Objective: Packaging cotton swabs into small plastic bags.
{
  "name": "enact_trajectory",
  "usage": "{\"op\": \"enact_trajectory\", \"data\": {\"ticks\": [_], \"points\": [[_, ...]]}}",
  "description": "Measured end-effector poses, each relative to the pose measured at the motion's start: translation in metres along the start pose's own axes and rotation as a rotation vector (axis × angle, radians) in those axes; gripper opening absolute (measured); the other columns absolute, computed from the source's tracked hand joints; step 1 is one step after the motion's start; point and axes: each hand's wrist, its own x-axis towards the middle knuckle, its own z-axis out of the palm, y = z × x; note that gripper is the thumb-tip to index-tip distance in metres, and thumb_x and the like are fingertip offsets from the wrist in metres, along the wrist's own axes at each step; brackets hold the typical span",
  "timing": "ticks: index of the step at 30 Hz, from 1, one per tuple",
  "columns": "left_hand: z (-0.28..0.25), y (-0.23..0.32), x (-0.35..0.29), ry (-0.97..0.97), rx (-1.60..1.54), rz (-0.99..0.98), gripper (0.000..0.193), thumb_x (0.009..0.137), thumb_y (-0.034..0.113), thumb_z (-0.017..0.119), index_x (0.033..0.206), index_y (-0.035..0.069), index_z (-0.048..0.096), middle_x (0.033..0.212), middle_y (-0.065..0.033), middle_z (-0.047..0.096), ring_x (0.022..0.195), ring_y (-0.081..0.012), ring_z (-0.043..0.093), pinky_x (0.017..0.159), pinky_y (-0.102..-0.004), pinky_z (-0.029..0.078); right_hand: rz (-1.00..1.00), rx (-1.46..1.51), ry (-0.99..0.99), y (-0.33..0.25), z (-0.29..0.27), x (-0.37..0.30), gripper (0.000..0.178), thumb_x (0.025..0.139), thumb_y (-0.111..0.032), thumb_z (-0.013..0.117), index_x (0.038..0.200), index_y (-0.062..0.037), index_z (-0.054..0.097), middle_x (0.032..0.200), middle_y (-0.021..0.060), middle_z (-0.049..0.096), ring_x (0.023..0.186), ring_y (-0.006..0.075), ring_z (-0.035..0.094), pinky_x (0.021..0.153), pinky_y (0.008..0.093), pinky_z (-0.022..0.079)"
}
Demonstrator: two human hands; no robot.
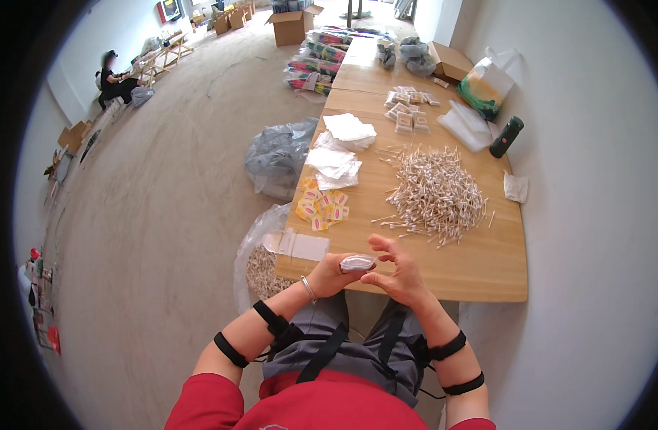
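At the near edge of the table, my left hand [329, 274] is closed around a small clear plastic bag of cotton swabs [358, 264], their white tips facing up. My right hand [398, 274] is beside the bag's opening, thumb and fingers apart, with nothing visible between them; whether its thumb touches the bag I cannot tell. Beyond my hands lies a big loose heap of cotton swabs [440, 192]. Small yellow and white printed cards [320, 206] are scattered to the left, in front of a stack of flat white bags [337, 154].
Filled packs [408, 111] lie farther up the wooden table [486, 269], near a dark bottle [507, 137] and a carrier bag [486, 86]. On the floor at left sit a sack of swabs [263, 272] and a grey plastic bag [280, 158]. Another person [115, 80] sits far left.
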Motion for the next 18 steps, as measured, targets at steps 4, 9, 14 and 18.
{"op": "enact_trajectory", "data": {"ticks": [4, 9, 14, 18], "points": [[0.005, -0.021, 0.0, -0.003, -0.025, -0.058, 0.024, 0.086, 0.015, 0.067, 0.106, 0.003, 0.064, 0.091, -0.0045, 0.067, 0.086, -0.0081, 0.06, 0.077, -0.0269, 0.049, -0.027, -0.066, -0.108, 0.026, 0.005, -0.004, 0.025, 0.075, -0.008, 0.073, 0.1, -0.0032, 0.069, 0.109, 0.0094, 0.064, 0.102, 0.0201, 0.058, 0.087, 0.0314, 0.046], [0.022, -0.051, 0.005, 0.229, -0.309, -0.223, 0.024, 0.086, 0.013, 0.067, 0.106, 0.001, 0.063, 0.098, -0.005, 0.067, 0.09, -0.0119, 0.061, 0.08, -0.0257, 0.049, 0.084, 0.074, 0.048, 0.074, 0.016, -0.006, 0.015, 0.079, -0.007, 0.07, 0.093, -0.0028, 0.07, 0.097, 0.0093, 0.068, 0.092, 0.0161, 0.06, 0.081, 0.028, 0.047], [0.018, -0.078, 0.0, 0.225, -0.404, -0.242, 0.02, 0.087, 0.012, 0.065, 0.103, 0.0, 0.063, 0.097, -0.0037, 0.065, 0.088, -0.0096, 0.059, 0.078, -0.023, 0.049, 0.181, 0.145, 0.077, 0.107, 0.023, -0.006, 0.011, 0.081, -0.008, 0.069, 0.091, -0.0033, 0.071, 0.093, 0.0081, 0.068, 0.079, 0.012, 0.06, 0.072, 0.0245, 0.049], [0.02, -0.089, -0.001, 0.294, -0.364, -0.36, 0.012, 0.088, 0.009, 0.063, 0.096, 0.0, 0.062, 0.096, -0.0042, 0.065, 0.084, -0.0058, 0.056, 0.073, -0.0206, 0.048, 0.218, 0.138, 0.109, 0.101, 0.033, -0.001, 0.008, 0.083, -0.009, 0.068, 0.084, -0.0012, 0.067, 0.087, 0.0053, 0.064, 0.075, 0.0106, 0.059, 0.065, 0.0232, 0.047]]}}
